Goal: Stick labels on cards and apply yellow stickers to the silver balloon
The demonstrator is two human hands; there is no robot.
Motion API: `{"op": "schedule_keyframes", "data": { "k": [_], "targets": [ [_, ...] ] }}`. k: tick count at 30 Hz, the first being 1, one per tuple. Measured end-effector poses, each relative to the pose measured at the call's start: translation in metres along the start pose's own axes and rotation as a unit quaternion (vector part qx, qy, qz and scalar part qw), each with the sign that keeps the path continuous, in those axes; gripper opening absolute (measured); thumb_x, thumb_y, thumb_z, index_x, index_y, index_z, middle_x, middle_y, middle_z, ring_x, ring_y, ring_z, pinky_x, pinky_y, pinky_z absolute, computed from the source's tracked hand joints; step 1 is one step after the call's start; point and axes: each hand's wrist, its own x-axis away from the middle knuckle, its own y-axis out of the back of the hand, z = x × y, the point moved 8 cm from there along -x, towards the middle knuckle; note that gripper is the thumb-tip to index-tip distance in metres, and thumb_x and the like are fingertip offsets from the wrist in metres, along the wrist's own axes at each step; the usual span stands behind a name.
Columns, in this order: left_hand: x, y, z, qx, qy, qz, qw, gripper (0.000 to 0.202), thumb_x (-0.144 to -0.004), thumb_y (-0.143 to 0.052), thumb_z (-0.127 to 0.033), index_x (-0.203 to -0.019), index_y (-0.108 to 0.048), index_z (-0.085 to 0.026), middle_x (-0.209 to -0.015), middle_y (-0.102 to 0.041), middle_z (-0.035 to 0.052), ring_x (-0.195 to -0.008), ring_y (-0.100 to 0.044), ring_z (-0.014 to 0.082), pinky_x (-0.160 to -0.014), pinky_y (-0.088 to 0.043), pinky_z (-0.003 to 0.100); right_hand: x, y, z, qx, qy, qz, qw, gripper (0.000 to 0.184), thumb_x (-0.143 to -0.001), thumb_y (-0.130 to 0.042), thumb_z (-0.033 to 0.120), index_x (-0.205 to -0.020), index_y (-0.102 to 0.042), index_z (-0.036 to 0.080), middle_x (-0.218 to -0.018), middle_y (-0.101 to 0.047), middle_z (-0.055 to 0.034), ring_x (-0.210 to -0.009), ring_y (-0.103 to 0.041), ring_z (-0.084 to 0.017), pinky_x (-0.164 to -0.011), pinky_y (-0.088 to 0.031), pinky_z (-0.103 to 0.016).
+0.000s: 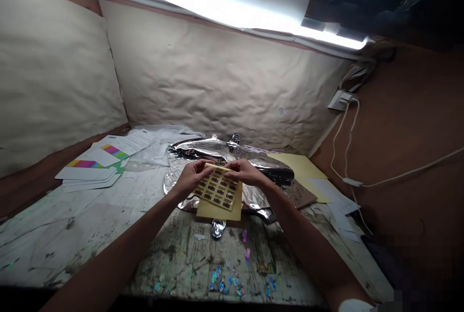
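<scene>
My left hand (192, 177) and my right hand (246, 172) both pinch the upper edge of a tan sheet of small dark rectangular labels (216, 189), held a little above the table. The sheet is tilted, and its fingers-side edge is partly hidden by my hands. Beneath it lies a plain yellow-tan card (221, 213), which may be its backing, though I cannot tell. Under both spreads a crumpled silver foil sheet (203, 150) with a metallic nozzle-like end (234, 140).
Stacked white cards with rainbow stripes (90, 172) lie at the left of the paint-stained table (72, 234). Shiny coloured scraps (224, 278) are scattered near the front. A yellow card (297, 169) and brown pad (300, 193) lie to the right. White cables (348, 143) run along the wall.
</scene>
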Motion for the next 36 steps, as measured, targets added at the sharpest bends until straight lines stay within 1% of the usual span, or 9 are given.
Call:
{"op": "schedule_keyframes", "data": {
  "k": [2,5,9,16,20,23,30,33,36],
  "targets": [
    [0.002,0.001,-0.004,-0.025,-0.018,-0.024,0.999,0.04,-0.071,-0.075,-0.046,-0.091,-0.068,-0.012,-0.08,-0.071,0.0057,-0.067,-0.064,0.0169,-0.06,-0.049,0.025,0.001,-0.001,0.005,0.01,0.015,-0.019,1.0,0.037,-0.074,-0.073,0.043,-0.095,-0.073,0.013,-0.085,-0.071,-0.0062,-0.074,-0.065,-0.019,-0.067,-0.049,-0.027],
    [0.005,0.003,-0.011,-0.064,-0.053,-0.056,0.995,0.034,-0.073,-0.073,-0.045,-0.079,-0.068,-0.012,-0.072,-0.069,0.0042,-0.061,-0.061,0.0153,-0.055,-0.046,0.024,0.006,-0.002,0.025,0.07,0.076,-0.089,0.991,0.032,-0.077,-0.071,0.038,-0.1,-0.073,0.016,-0.095,-0.072,-0.0078,-0.083,-0.066,-0.021,-0.074,-0.05,-0.03],
    [0.01,-0.003,-0.022,-0.104,-0.1,-0.048,0.988,0.029,-0.076,-0.071,-0.042,-0.082,-0.071,-0.013,-0.075,-0.07,0.0054,-0.065,-0.062,0.0159,-0.057,-0.046,0.023,0.014,-0.008,0.047,0.161,0.112,-0.169,0.966,0.021,-0.082,-0.066,0.034,-0.095,-0.074,0.019,-0.094,-0.073,-0.0079,-0.085,-0.066,-0.021,-0.079,-0.05,-0.032],
    [0.013,-0.004,-0.026,-0.161,-0.127,-0.069,0.976,0.029,-0.08,-0.066,-0.042,-0.079,-0.072,-0.013,-0.074,-0.071,0.0057,-0.064,-0.062,0.0161,-0.057,-0.046,0.024,0.023,-0.011,0.057,0.246,0.14,-0.222,0.933,0.011,-0.083,-0.065,0.027,-0.09,-0.072,0.023,-0.097,-0.069,-0.0059,-0.091,-0.062,-0.021,-0.085,-0.046,-0.033],
    [0.014,-0.007,-0.027,-0.149,-0.145,-0.053,0.977,0.026,-0.081,-0.066,-0.04,-0.083,-0.072,-0.014,-0.077,-0.071,0.0055,-0.068,-0.063,0.0169,-0.06,-0.048,0.024,0.024,-0.012,0.059,0.247,0.139,-0.222,0.933,0.015,-0.083,-0.065,0.024,-0.096,-0.071,0.022,-0.096,-0.07,-0.0059,-0.085,-0.064,-0.02,-0.079,-0.047,-0.031],
    [0.016,-0.008,-0.029,-0.159,-0.156,-0.053,0.974,0.025,-0.082,-0.065,-0.039,-0.084,-0.072,-0.015,-0.079,-0.071,0.0055,-0.07,-0.064,0.0174,-0.062,-0.048,0.024,0.027,-0.015,0.064,0.259,0.159,-0.221,0.927,0.012,-0.084,-0.063,0.022,-0.092,-0.072,0.022,-0.095,-0.069,-0.0059,-0.086,-0.064,-0.02,-0.079,-0.047,-0.031],
    [0.017,-0.004,-0.029,-0.174,-0.132,-0.09,0.972,0.033,-0.08,-0.065,-0.044,-0.069,-0.067,-0.014,-0.063,-0.063,0.0016,-0.055,-0.054,0.0122,-0.05,-0.04,0.021,0.035,-0.021,0.072,0.305,0.218,-0.255,0.891,0.01,-0.085,-0.062,0.019,-0.089,-0.071,0.022,-0.096,-0.067,-0.0064,-0.091,-0.06,-0.02,-0.084,-0.047,-0.033],
    [0.011,0.008,-0.015,-0.1,-0.069,-0.117,0.986,0.034,-0.077,-0.067,-0.047,-0.072,-0.066,-0.013,-0.065,-0.064,0.0019,-0.053,-0.055,0.0121,-0.048,-0.042,0.021,0.04,-0.029,0.083,0.323,0.259,-0.237,0.879,0.008,-0.086,-0.063,0.021,-0.085,-0.071,0.021,-0.096,-0.067,-0.007,-0.096,-0.058,-0.021,-0.087,-0.046,-0.035],
    [0.004,0.038,-0.003,0.003,-0.029,-0.205,0.978,0.036,-0.068,-0.074,-0.048,-0.075,-0.064,-0.013,-0.064,-0.065,0.0026,-0.053,-0.058,0.0147,-0.047,-0.046,0.023,0.041,-0.025,0.091,0.255,0.252,-0.195,0.913,0.008,-0.087,-0.063,0.026,-0.085,-0.069,0.02,-0.096,-0.067,-0.0068,-0.097,-0.059,-0.02,-0.089,-0.047,-0.035]
  ]
}}
